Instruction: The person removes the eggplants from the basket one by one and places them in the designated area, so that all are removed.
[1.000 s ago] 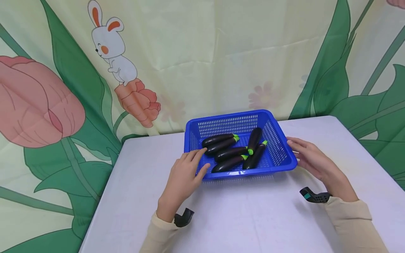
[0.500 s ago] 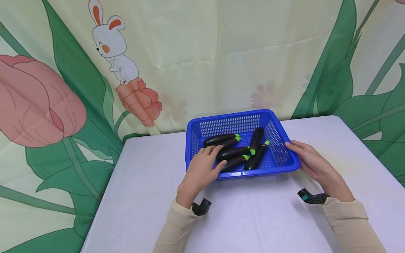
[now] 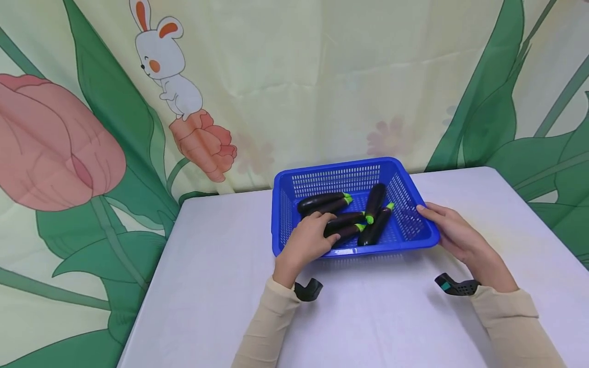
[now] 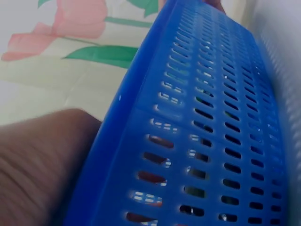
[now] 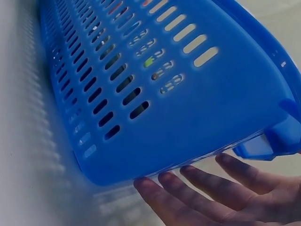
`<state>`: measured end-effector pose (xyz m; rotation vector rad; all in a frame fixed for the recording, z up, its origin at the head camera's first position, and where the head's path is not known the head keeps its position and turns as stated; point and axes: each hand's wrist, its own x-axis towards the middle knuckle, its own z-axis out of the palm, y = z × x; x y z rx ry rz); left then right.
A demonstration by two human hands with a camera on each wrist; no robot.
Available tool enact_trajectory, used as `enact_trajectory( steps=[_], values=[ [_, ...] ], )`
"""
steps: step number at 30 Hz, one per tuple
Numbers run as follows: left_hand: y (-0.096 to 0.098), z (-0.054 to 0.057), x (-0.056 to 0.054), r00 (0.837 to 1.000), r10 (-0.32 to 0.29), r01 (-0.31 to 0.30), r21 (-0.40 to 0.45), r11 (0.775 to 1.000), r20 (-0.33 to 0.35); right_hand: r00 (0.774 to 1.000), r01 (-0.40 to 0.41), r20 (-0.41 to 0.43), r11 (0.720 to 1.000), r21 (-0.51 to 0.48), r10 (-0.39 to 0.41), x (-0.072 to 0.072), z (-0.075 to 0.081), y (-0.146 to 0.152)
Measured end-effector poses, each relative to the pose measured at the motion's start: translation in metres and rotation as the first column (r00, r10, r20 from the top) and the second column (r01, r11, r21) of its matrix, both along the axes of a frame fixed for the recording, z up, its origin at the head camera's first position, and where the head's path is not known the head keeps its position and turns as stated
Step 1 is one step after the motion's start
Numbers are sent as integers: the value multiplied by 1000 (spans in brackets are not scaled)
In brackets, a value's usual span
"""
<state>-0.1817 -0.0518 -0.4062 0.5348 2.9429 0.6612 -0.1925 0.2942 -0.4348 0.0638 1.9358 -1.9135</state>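
Just right of the head view's centre, the left hand (image 3: 307, 240) partly hides eggplants (image 3: 378, 225) in a blue basket (image 3: 391, 247), whether its fingers pinch one I cannot tell, while the right hand (image 3: 460, 239) touches the basket's right end, fingers spread.

Over the last second the left hand (image 3: 307, 240) has slid between two and three o'clock, farther in over the basket (image 3: 354, 251). Its fingertips, earlier near the basket's nine o'clock side, now lie over the near pair of eggplants (image 3: 346, 235), covering rounded ends that were in plain sight. The left sleeve (image 3: 267, 322) and black wrist camera (image 3: 308, 290) followed toward two o'clock. The right hand (image 3: 460, 240) has shifted slightly toward nine o'clock: its thumb now touches the rim, and fingertips seen before are hidden behind it in the head view.
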Motion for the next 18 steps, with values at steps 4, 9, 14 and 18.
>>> enact_trajectory(
  steps=[4, 9, 14, 18],
  values=[
    [1, -1, 1, 998, 51, -51, -3, 999, 34, 1000, -6, 9, 1000, -20, 6, 0, -2, 0],
    [1, 0, 2, 992, 86, -83, -38, 996, 90, 1000, -1, 11, 999, -54, 1, 0, -2, -1],
    [0, 1, 1, 986, 94, -91, -32, 995, 136, 1000, -22, -4, 999, 39, 22, -2, 0, 0],
    [-2, 1, 1, 979, 102, -101, -13, 995, 177, 999, -33, -15, 997, 73, 35, -4, 1, 0]
  ],
)
